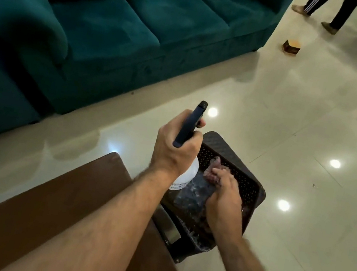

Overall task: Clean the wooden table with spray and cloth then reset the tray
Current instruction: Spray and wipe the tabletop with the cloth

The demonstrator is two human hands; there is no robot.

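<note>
I count one spray bottle [186, 172] gripped in my left hand [177, 144] above one dark tray [256, 189], where my right hand [225, 197] grasps one cloth [212, 172], beside one wooden table [43, 195].

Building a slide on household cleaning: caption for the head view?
Left hand holds spray bottle while right hand grasps cloth in dark tray beside wooden table.

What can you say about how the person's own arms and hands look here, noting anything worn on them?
Both forearms are bare to the picture's edge, with no sleeves in sight. The left hand and right hand wear no gloves; no rings, watch or bands show. Fine hair covers both forearms.
</note>
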